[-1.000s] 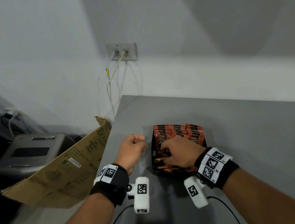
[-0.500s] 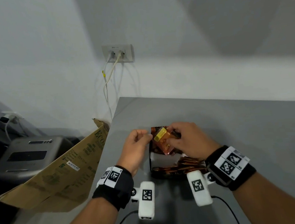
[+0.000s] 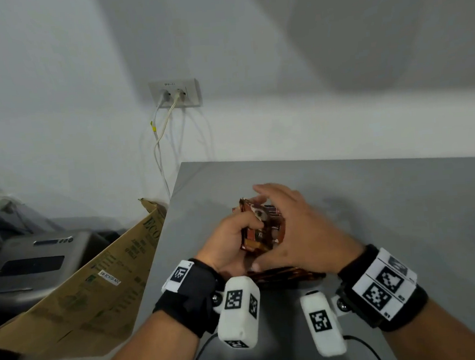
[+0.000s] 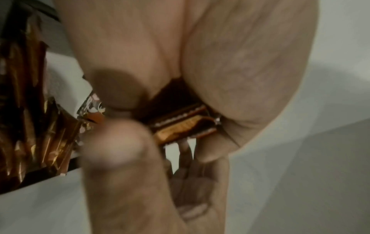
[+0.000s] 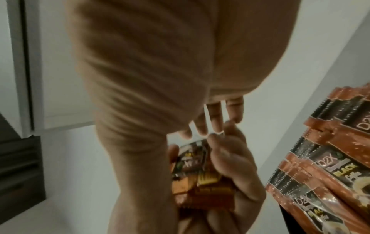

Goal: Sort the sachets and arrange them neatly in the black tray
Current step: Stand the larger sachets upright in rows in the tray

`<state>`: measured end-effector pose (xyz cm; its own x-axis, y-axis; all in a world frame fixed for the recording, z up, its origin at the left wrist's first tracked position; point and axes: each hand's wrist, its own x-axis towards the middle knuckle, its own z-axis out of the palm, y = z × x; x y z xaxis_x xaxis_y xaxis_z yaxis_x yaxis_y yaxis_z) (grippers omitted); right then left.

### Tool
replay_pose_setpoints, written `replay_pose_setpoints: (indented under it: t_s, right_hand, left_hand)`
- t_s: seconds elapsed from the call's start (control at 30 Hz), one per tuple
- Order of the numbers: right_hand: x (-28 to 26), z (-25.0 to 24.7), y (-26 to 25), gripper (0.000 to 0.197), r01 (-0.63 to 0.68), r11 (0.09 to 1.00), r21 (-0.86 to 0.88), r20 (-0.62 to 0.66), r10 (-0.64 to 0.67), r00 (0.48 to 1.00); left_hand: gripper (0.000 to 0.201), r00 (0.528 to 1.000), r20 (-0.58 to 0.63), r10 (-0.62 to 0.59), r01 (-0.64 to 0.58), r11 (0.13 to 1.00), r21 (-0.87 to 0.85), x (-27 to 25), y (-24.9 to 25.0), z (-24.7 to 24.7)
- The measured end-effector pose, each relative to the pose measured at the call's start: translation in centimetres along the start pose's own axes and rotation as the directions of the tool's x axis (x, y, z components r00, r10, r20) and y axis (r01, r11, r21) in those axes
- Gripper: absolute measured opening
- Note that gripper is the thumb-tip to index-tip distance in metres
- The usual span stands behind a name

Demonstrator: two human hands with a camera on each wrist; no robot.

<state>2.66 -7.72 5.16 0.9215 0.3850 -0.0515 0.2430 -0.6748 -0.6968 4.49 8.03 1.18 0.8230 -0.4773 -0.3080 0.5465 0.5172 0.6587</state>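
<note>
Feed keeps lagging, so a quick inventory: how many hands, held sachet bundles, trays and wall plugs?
Hands: 2 (left hand, right hand)
Bundle, gripped by left hand: 1
Tray: 1
Plugs: 2
Total: 6
Single sachets overlap too much to count.

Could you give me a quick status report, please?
Left hand grips a sachet bundle. Right hand open against it. Tray below, mostly hidden.

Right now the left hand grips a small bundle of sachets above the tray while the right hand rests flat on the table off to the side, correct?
Not quite. The left hand does grip the bundle of sachets above the tray, but the right hand is not flat on the table: it is raised against the bundle's other side, fingers spread over it. The head view shows this.
</note>
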Motion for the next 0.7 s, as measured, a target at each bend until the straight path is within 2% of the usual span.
replay_pose_setpoints:
  t_s: [0.03, 0.1, 0.2, 0.4, 0.5, 0.53, 0.6, 0.67, 0.7]
  right_hand:
    - [0.1, 0.0, -0.1, 0.118, 0.017, 1.000, -0.026, 0.040, -0.016, 0.999]
    - [0.4, 0.0, -0.2, 0.106, 0.039, 0.999, -0.027, 0.042, -0.038, 0.998]
    - [0.7, -0.4, -0.2, 0.084, 0.065, 0.998, -0.020, -0.008, -0.066, 0.998]
    - [0.7, 0.2, -0.5, 0.099, 0.100, 0.992, -0.079, 0.043, -0.097, 0.994]
    - [0.6, 0.3, -0.2, 0.100, 0.080, 0.997, 0.004, 0.069, -0.080, 0.994]
    - [0.5, 0.3, 0.0, 0.095, 0.070, 0.995, 0.072, 0.045, -0.074, 0.996]
    - [0.6, -0.1, 0.3, 0.068, 0.053, 0.974, 0.222, -0.072, -0.037, 0.997]
    - [1.1, -0.5, 0.7, 0.039, 0.026, 0.962, 0.272, -0.153, 0.017, 0.988]
    - [1.3, -0.6, 0.8, 0.031, 0.026, 0.962, 0.271, -0.162, 0.019, 0.987]
  left_hand:
    - [0.049, 0.999, 0.042, -0.020, 0.019, 1.000, 0.005, -0.2, 0.0, 0.2]
    - [0.037, 0.997, 0.080, -0.018, 0.018, 1.000, 0.010, -0.4, -0.2, 0.4]
    - [0.044, 0.995, 0.098, -0.030, 0.030, 1.000, 0.005, -0.7, -0.2, 0.2]
    - [0.029, 1.000, -0.001, -0.023, 0.023, 0.999, 0.048, -0.4, -0.2, 0.1]
    - [0.033, 0.999, -0.044, 0.012, -0.010, 0.999, 0.041, -0.5, -0.3, 0.2]
    - [0.037, 0.998, -0.051, 0.033, -0.032, 0.999, 0.034, -0.5, -0.2, 0.1]
    - [0.052, 0.997, -0.044, 0.065, -0.063, 0.997, 0.050, -0.5, -0.1, 0.0]
    - [0.062, 0.996, -0.041, 0.073, -0.069, 0.992, 0.103, -0.5, 0.1, 0.0]
    - [0.061, 0.996, -0.048, 0.076, -0.070, 0.990, 0.119, -0.4, 0.1, 0.0]
